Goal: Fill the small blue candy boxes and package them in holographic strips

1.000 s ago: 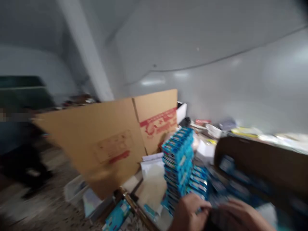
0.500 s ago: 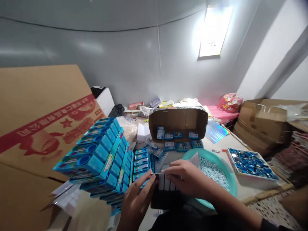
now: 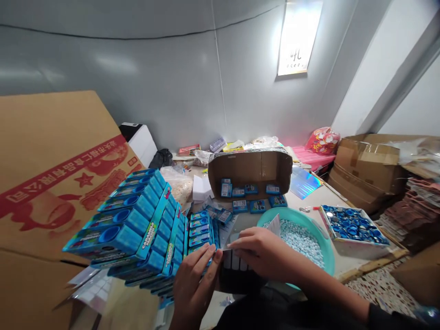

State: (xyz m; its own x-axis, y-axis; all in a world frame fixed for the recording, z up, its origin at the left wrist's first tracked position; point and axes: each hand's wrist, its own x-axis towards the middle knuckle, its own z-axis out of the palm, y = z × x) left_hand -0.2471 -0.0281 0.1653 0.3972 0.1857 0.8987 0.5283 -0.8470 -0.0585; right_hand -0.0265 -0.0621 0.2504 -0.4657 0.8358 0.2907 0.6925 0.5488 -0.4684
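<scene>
My left hand (image 3: 195,279) pinches the left edge of a sheet of pale rectangular labels (image 3: 235,262), held low in front of me. Over the sheet's top edge curl the fingers of my right hand (image 3: 263,251), pressed together there; whether a single label is between them is hidden. A dark area lies just below the sheet. Left of my hands rises a tall stack of blue boxes with round cut-outs (image 3: 137,215). Beside it stand more blue boxes (image 3: 200,229). A turquoise basin (image 3: 328,256) of small pale pellets (image 3: 302,240) sits behind my right forearm.
An open carton on its side (image 3: 275,169) has small blue packets (image 3: 257,206) in and before it. To the right are a tray of blue round pieces (image 3: 354,225) and a shiny sheet (image 3: 305,184). A big cardboard box (image 3: 44,133) blocks the left.
The view has shifted slightly, so the surroundings sit a little further left. My two hands stay at the label sheet, with the right fingers slightly closer to the left ones.
</scene>
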